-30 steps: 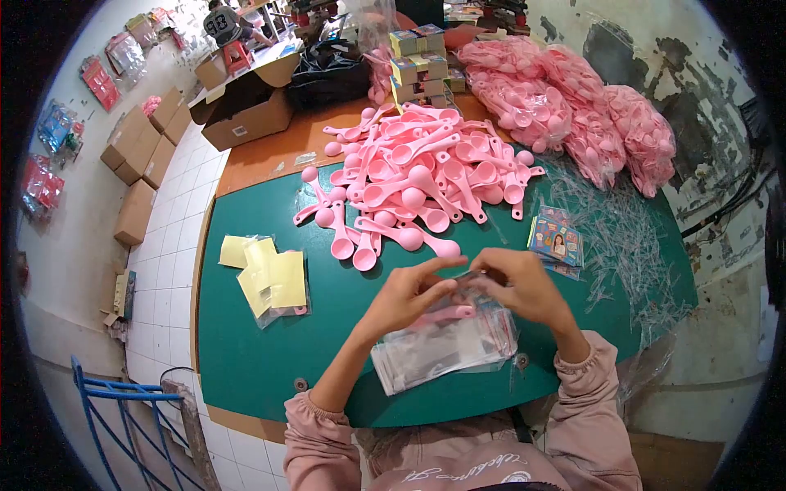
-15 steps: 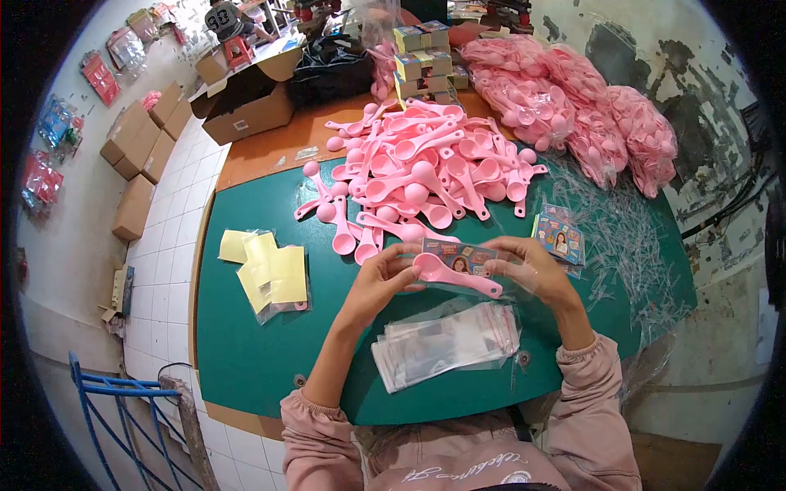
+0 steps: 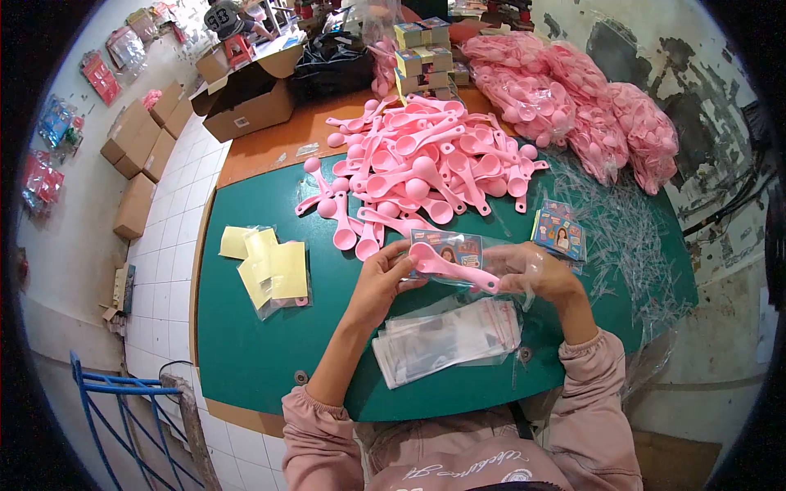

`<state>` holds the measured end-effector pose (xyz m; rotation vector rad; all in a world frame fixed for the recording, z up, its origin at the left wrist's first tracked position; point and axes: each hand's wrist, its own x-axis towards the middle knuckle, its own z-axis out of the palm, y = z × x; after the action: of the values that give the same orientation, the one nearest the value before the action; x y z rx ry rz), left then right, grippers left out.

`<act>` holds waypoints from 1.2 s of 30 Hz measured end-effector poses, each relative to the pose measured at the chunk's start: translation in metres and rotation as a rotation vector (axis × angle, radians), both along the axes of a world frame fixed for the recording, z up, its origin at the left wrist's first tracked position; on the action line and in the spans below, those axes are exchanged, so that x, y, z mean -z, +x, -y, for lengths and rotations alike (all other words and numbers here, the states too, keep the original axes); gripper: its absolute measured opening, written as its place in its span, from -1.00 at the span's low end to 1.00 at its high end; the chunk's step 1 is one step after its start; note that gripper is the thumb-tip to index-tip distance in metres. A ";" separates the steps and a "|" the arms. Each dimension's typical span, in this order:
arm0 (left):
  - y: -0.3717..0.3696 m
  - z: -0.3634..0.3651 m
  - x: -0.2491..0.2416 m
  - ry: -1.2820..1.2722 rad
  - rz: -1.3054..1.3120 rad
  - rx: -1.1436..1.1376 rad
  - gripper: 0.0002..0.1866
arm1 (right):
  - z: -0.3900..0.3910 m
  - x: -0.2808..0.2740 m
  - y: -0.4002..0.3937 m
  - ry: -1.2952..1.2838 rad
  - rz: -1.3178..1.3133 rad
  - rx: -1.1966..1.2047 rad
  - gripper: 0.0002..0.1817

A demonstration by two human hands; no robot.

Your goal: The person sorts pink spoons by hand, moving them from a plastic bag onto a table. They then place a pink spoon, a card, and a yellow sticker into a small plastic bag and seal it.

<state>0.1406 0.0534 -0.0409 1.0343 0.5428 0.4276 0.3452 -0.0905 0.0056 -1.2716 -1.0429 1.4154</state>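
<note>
My left hand pinches the bowl end of a pink spoon together with a printed card. Around the card's right side is a clear plastic bag, and my right hand is closed on it near the spoon's handle end. Below them lies a stack of clear bags. Beyond my hands is a large heap of pink spoons. More printed cards lie to the right, and packed bags with yellow cards to the left.
Full bags of pink spoons stand at the back right, beside thin clear strips. Card stacks, an open carton and a black bag are at the back. A person sits far left.
The spoon and card have shifted slightly left and the spoon is turned a little. My right hand has moved from the card's upper right edge down beside the handle end.
</note>
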 end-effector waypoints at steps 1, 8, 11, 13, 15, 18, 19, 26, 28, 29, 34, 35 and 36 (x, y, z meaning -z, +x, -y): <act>0.000 0.001 -0.001 0.001 0.000 -0.001 -0.68 | -0.001 0.000 -0.001 -0.008 0.031 -0.018 -0.47; 0.007 0.013 0.002 0.285 -0.059 -0.109 -0.58 | 0.002 -0.007 0.003 -0.031 0.179 -0.148 -0.58; 0.007 0.026 0.004 0.523 -0.181 -0.265 -0.53 | 0.006 -0.017 -0.015 0.155 0.438 0.227 -0.64; 0.005 0.039 -0.001 -0.269 0.059 0.164 -0.58 | 0.008 -0.012 -0.028 0.198 0.824 0.348 -0.63; 0.007 0.047 -0.005 -0.451 0.071 0.272 -0.58 | 0.013 -0.006 -0.032 0.245 0.934 0.230 -0.58; 0.005 0.054 0.007 -0.090 -0.041 0.249 -0.35 | 0.020 -0.003 -0.040 0.162 1.093 0.099 -0.61; 0.002 0.053 0.003 -0.093 -0.041 0.247 -0.35 | 0.020 -0.004 -0.044 0.161 1.093 0.096 -0.61; -0.021 0.041 -0.017 -0.032 -0.174 0.344 -0.20 | 0.012 0.011 -0.075 0.270 0.958 0.075 -0.77; -0.024 0.040 -0.016 -0.039 -0.153 0.365 -0.19 | 0.010 0.014 -0.077 0.314 0.932 0.049 -0.77; -0.024 0.039 -0.018 -0.054 -0.141 0.378 -0.20 | 0.009 0.015 -0.078 0.331 0.907 0.038 -0.79; -0.025 0.042 -0.019 -0.069 -0.148 0.368 -0.24 | 0.007 0.015 -0.082 0.374 0.882 0.007 -0.83; -0.024 0.042 -0.010 0.042 -0.171 0.351 -0.26 | 0.007 0.017 -0.083 0.430 0.960 0.013 -0.82; -0.024 0.042 -0.005 0.154 -0.195 0.335 -0.28 | 0.007 0.020 -0.085 0.488 1.037 0.021 -0.81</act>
<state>0.1166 0.0116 -0.0358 1.2980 0.5028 0.0725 0.2604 -0.0979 -0.0146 -1.6248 -1.8874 0.3377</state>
